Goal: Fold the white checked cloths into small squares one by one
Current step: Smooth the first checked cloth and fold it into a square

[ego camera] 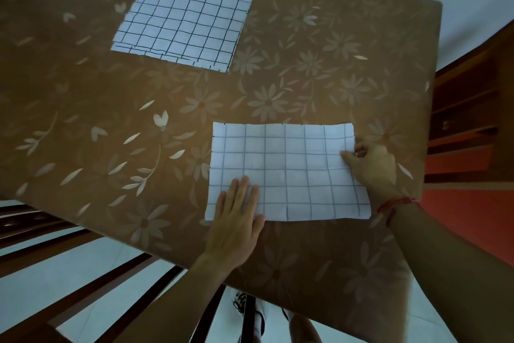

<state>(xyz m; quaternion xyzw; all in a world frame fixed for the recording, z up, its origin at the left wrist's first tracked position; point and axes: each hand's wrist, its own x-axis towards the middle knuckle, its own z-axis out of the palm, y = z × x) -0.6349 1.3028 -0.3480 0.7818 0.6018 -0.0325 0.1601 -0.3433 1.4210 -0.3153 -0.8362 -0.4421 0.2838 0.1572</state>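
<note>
My left hand (236, 220) flat, released, on folded checked cloth (289, 173); right hand (371, 162) pinching its right edge, fingertips partly hidden. Far cloth stack (189, 9) cut off at top.

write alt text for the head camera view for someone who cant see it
A person's left hand presses flat on the near left corner of a white checked cloth while the right hand pinches its right edge, on a table with a brown flowered tablecloth. More unfolded checked cloths lie at the far side.
</note>
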